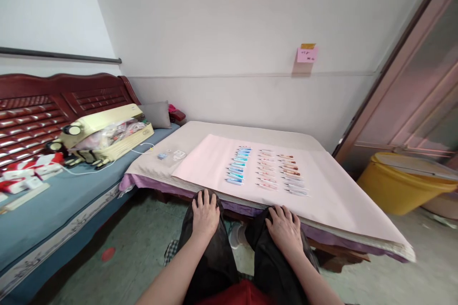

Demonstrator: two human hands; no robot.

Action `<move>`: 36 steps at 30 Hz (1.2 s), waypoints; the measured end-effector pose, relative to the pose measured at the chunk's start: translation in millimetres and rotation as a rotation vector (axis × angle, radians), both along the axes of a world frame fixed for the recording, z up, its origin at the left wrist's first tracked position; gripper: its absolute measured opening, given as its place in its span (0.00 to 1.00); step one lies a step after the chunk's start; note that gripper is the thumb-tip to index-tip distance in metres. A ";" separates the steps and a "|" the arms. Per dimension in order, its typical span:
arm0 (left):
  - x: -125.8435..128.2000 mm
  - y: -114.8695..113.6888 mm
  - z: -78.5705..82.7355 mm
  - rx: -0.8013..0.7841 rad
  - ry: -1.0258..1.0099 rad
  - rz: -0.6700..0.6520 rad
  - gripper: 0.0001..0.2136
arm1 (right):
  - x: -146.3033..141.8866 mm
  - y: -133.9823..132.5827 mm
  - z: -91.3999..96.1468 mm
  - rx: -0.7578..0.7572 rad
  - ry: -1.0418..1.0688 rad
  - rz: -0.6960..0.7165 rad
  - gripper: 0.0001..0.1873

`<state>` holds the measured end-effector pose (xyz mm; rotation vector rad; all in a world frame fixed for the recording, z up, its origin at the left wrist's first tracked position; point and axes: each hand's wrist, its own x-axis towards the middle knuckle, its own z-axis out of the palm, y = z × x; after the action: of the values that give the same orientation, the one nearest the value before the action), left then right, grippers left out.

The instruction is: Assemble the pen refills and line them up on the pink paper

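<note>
My left hand (205,214) lies flat on my left knee, fingers stretched out, holding nothing. My right hand (285,229) rests the same way on my right knee, fingers spread and empty. Both knees in dark trousers sit just short of a low table (343,209) covered with pale pink paper. On the paper lie three rows of small tubes: blue ones (237,166) on the left, pinkish ones (265,170) in the middle, brown and pale ones (291,174) on the right. Neither hand touches them.
A wooden bench with a blue cushion (53,200) runs along the left, bearing a cream box (107,136), a white cable and red-white packets (25,171). Small items (171,155) lie at the table's left end. A yellow tub (400,181) stands right. A pink note (307,54) hangs on the wall.
</note>
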<state>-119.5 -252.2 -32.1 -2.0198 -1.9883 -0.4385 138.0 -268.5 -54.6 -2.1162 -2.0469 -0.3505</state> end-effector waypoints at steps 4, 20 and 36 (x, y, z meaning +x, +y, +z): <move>0.9 1.8 -2.1 0.012 -0.006 0.008 0.20 | 1.5 -0.1 -1.9 0.001 0.005 -0.002 0.20; -3.2 9.6 -8.9 0.081 -0.017 -0.013 0.18 | 5.8 -3.9 1.4 0.012 0.050 0.013 0.21; -10.3 7.9 -12.3 0.077 -0.041 -0.023 0.18 | 6.9 -17.6 -12.6 -0.053 0.047 0.042 0.28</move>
<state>-129.8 -244.3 -44.4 -2.0040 -1.9426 -0.5571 144.9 -286.0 -67.2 -2.0877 -2.0933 -0.2409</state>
